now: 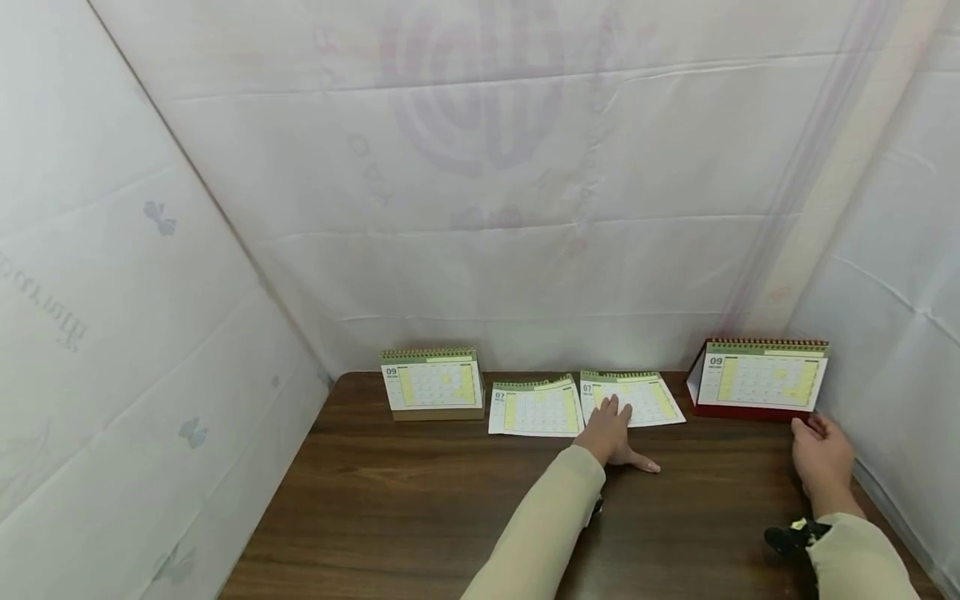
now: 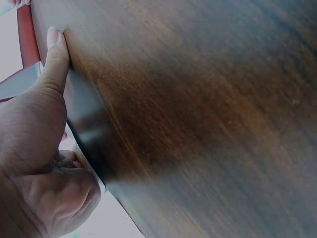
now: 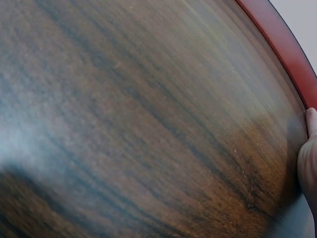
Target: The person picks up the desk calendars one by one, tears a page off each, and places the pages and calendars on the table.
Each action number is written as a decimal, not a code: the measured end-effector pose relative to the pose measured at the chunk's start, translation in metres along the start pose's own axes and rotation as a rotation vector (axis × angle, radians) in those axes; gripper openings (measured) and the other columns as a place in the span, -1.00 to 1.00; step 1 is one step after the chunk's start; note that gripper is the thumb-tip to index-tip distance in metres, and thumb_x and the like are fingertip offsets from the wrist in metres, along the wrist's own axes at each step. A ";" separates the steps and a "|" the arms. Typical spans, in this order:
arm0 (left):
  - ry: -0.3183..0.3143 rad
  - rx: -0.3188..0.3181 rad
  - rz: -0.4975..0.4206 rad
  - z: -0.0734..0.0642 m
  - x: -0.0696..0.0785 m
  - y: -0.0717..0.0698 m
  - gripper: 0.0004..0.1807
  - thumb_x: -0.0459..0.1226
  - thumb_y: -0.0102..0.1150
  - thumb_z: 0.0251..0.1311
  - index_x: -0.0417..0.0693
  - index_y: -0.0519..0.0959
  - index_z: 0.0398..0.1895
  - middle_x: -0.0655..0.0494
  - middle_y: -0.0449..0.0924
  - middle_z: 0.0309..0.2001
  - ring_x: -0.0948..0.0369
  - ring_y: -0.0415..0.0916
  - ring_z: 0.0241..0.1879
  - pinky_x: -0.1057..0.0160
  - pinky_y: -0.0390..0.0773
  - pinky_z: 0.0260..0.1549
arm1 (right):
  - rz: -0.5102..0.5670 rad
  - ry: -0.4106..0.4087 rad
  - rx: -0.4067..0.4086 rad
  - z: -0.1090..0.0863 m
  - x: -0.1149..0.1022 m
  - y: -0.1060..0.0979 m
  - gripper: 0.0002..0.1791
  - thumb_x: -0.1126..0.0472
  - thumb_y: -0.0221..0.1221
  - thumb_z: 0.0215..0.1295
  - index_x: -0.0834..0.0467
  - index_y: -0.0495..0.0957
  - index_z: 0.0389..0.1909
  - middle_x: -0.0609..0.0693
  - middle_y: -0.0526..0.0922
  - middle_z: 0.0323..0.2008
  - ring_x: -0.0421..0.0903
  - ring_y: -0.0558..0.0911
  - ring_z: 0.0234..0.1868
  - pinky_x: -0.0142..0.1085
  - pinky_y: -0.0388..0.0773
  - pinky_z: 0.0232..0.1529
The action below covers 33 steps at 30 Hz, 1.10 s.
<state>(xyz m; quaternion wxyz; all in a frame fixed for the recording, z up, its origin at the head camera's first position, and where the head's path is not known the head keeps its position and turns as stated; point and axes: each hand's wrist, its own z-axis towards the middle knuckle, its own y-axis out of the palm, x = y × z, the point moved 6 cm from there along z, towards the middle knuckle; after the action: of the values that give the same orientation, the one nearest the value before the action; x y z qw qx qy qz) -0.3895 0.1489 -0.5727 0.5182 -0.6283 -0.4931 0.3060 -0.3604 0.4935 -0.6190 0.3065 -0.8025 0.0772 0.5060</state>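
My left hand (image 1: 611, 429) rests with spread fingers on a calendar pad marked 07 (image 1: 645, 398), which lies on the table. Its thumb points right over the wood. To its left lies a second 07 pad (image 1: 525, 410), their edges meeting. My right hand (image 1: 823, 458) holds the lower right corner of a standing desk calendar with a red base (image 1: 757, 379), marked 09. In the right wrist view the thumb (image 3: 311, 121) touches the red base edge (image 3: 285, 42); the other fingers are mostly hidden. The left wrist view shows the left thumb (image 2: 55, 62) extended.
Another standing 09 desk calendar, with a brown base (image 1: 433, 383), is at the back left of the wooden table (image 1: 390, 508). White cloth walls (image 1: 480, 275) enclose the table at the back and both sides. Black wrist gear (image 1: 787, 537) sits on the right forearm.
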 end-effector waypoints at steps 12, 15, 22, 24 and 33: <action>0.018 0.012 0.007 -0.007 0.011 -0.003 0.28 0.54 0.35 0.01 0.27 0.09 0.73 0.19 -0.05 0.77 0.22 -0.09 0.75 0.25 0.12 0.66 | 0.012 0.013 0.015 -0.008 0.003 -0.014 -0.18 -0.15 -0.16 0.67 0.12 -0.13 0.75 0.17 -0.02 0.75 0.21 0.12 0.72 0.09 0.23 0.65; 0.028 0.014 0.009 -0.010 0.014 -0.002 0.26 0.54 0.34 0.01 0.27 0.11 0.73 0.20 -0.03 0.76 0.22 -0.07 0.75 0.26 0.14 0.66 | 0.009 0.021 0.018 -0.012 0.006 -0.017 -0.19 -0.12 -0.16 0.67 0.14 -0.14 0.75 0.18 -0.03 0.75 0.22 0.12 0.72 0.09 0.23 0.65; 0.046 0.055 0.037 -0.011 0.014 -0.003 0.26 0.56 0.30 0.04 0.24 0.11 0.73 0.12 0.01 0.76 0.17 -0.03 0.75 0.22 0.19 0.65 | -0.010 -0.002 -0.026 -0.016 -0.001 -0.012 -0.10 -0.14 -0.15 0.66 0.24 -0.25 0.74 0.29 -0.12 0.74 0.28 0.06 0.72 0.15 0.19 0.65; 0.024 0.064 0.040 -0.010 0.011 -0.001 0.27 0.56 0.30 0.02 0.27 0.08 0.74 0.10 -0.02 0.76 0.16 -0.04 0.75 0.17 0.18 0.66 | -0.050 -0.018 -0.070 -0.017 -0.006 -0.005 -0.08 -0.15 -0.16 0.65 0.28 -0.29 0.73 0.34 -0.16 0.73 0.33 0.02 0.72 0.20 0.17 0.64; 0.046 0.111 -0.026 -0.027 0.008 0.007 0.11 0.47 0.23 0.23 0.15 0.18 0.70 0.03 0.13 0.71 0.06 -0.03 0.75 0.00 0.08 0.70 | -0.414 -0.272 -0.187 -0.037 -0.025 0.013 -0.03 -0.18 -0.19 0.67 0.58 -0.16 0.61 0.70 -0.08 0.56 0.64 0.06 0.54 0.47 0.18 0.47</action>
<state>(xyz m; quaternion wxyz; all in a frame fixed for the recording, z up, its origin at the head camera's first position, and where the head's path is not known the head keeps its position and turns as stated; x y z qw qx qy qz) -0.3609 0.1469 -0.5709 0.5672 -0.5991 -0.4715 0.3116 -0.3502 0.4571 -0.5916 0.3357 -0.7507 -0.1778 0.5406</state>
